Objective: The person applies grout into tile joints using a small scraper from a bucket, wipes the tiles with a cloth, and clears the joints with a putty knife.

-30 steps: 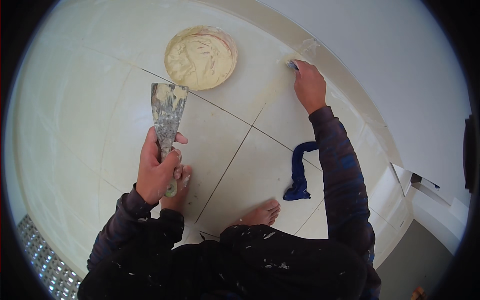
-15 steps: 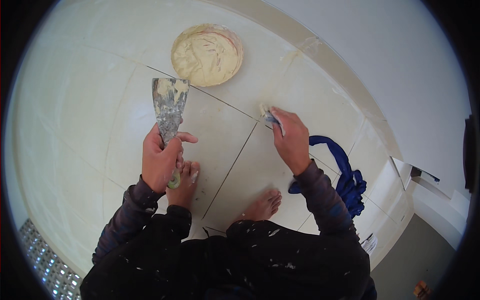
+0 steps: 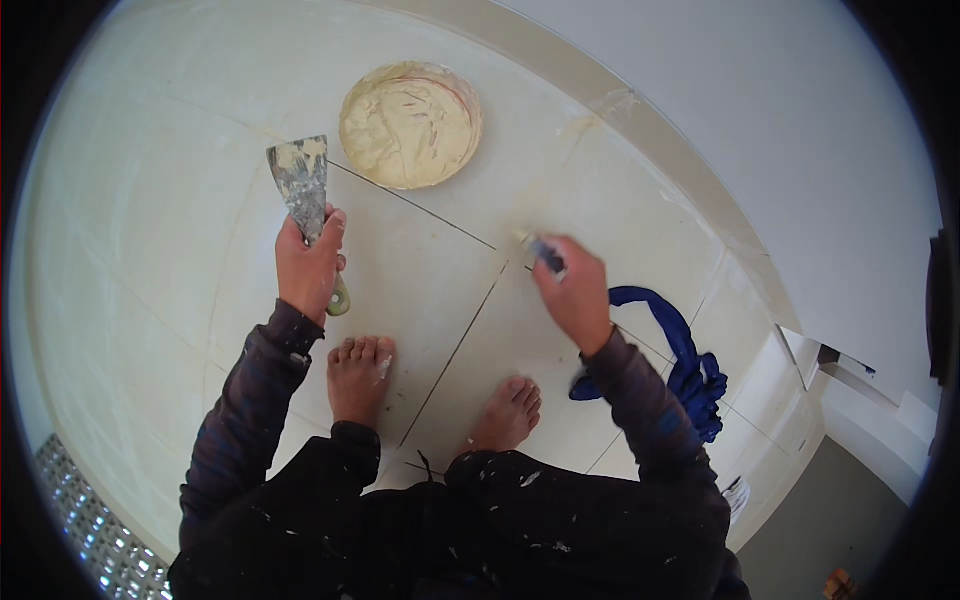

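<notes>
My left hand (image 3: pixel 306 275) is closed round the handle of a wide putty knife (image 3: pixel 302 182). The knife's blade points away from me, smeared with cream filler, and its handle end shows below my fist. My right hand (image 3: pixel 575 295) grips a small dark-bladed scraper (image 3: pixel 547 255), blurred by motion, with a pale dab at its tip. That tip is over the tiled floor (image 3: pixel 560 190), close to where two dark joints meet. Beyond my hands a shallow round tub (image 3: pixel 478 128) holds cream filler (image 3: pixel 405 130) with a ridged surface.
A bunched dark blue cloth (image 3: pixel 692 385) lies right of my right forearm. My bare feet stand on the tiles below my hands. A tiled skirting (image 3: pixel 660 125) and white wall (image 3: pixel 780 120) curve along the right. A perforated panel (image 3: pixel 100 520) is at lower left.
The putty knife has moved left and tilted, and my left fingers have closed round its handle. My right hand has shifted slightly nearer me with the small scraper.
</notes>
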Tool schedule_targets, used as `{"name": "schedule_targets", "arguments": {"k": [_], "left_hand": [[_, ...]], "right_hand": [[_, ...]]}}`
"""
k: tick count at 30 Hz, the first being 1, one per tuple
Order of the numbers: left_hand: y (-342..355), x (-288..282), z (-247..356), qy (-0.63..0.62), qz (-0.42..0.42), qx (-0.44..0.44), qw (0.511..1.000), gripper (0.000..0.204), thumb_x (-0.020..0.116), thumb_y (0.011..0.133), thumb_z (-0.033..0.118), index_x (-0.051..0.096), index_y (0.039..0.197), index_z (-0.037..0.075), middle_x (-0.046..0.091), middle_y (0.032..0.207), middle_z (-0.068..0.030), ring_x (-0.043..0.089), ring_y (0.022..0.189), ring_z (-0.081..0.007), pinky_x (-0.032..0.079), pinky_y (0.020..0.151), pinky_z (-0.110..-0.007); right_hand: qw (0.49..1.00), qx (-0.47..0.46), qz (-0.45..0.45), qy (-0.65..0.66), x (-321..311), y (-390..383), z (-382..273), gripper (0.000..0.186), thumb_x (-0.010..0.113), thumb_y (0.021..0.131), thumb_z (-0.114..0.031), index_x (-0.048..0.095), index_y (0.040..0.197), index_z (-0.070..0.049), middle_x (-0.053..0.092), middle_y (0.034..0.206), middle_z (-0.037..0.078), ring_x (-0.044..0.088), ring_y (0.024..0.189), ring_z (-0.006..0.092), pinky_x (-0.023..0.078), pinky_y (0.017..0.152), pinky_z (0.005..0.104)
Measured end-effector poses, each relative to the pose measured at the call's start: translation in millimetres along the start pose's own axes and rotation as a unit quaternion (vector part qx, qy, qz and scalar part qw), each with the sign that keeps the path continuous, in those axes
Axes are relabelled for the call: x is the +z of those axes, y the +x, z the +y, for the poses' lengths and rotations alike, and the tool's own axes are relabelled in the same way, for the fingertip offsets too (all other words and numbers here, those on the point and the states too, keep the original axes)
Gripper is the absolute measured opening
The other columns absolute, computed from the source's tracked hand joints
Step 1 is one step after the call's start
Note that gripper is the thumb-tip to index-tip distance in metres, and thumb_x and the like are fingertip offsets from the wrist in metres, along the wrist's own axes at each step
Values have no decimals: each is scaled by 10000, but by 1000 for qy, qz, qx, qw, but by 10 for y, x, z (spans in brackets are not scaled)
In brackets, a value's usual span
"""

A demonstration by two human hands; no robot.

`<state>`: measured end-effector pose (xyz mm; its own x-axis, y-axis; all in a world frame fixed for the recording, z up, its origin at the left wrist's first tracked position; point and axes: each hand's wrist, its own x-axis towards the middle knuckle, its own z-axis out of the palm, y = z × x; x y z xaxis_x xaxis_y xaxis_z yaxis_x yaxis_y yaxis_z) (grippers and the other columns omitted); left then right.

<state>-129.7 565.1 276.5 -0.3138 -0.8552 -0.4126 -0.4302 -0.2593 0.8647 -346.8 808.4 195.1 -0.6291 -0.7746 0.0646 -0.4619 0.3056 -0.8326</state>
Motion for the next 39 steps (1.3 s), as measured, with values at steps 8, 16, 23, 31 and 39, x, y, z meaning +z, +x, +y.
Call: {"name": "schedule_targets", "arguments": {"k": [8, 16, 23, 31, 39], "left_hand": [[392, 313, -61, 42, 61, 38, 997, 276, 731, 973, 193, 597, 1157, 37, 652, 939, -16, 603, 744, -99, 529, 593, -273], [432, 428, -63, -12, 45, 0, 999, 292, 745, 963, 170, 591, 1172, 36, 689, 1068, -64, 621, 784, -113, 550, 613, -286], [526, 430, -88, -17, 69, -5, 997, 308, 761, 858, 94, 601, 1110, 17, 673, 1024, -42, 631, 786, -126, 544, 632, -297], [114, 72, -193, 101, 155, 16, 983, 284, 771, 792, 97, 519, 874, -5, 623, 741, -78, 603, 532, -153, 487, 473, -338], [-638, -740, -783, 42, 188, -40, 980, 222, 743, 840, 77, 593, 983, -3, 668, 819, -50, 626, 611, -115, 519, 514, -288]], "right_hand": [[950, -71, 139, -272, -350, 1583, 701, 276, 648, 925, -68, 707, 1194, -48, 740, 1191, 127, 691, 1075, 341, 576, 881, 436], [949, -181, 79, -248, 8, 1100, 445, 284, 620, 882, -12, 713, 1148, -45, 754, 1157, 74, 688, 981, 269, 600, 789, 395], [983, -125, -118, -61, 323, -261, -404, 288, 648, 877, -8, 697, 1161, -28, 747, 1110, 123, 682, 954, 295, 589, 783, 394], [971, -230, -62, -27, 228, 1049, -968, 258, 641, 894, -40, 690, 1141, 11, 727, 1027, 156, 675, 989, 339, 575, 804, 434], [928, -307, -166, -128, 1517, 132, -1432, 292, 595, 871, -39, 673, 1140, 43, 720, 1071, 183, 654, 1097, 321, 583, 892, 381]]}}
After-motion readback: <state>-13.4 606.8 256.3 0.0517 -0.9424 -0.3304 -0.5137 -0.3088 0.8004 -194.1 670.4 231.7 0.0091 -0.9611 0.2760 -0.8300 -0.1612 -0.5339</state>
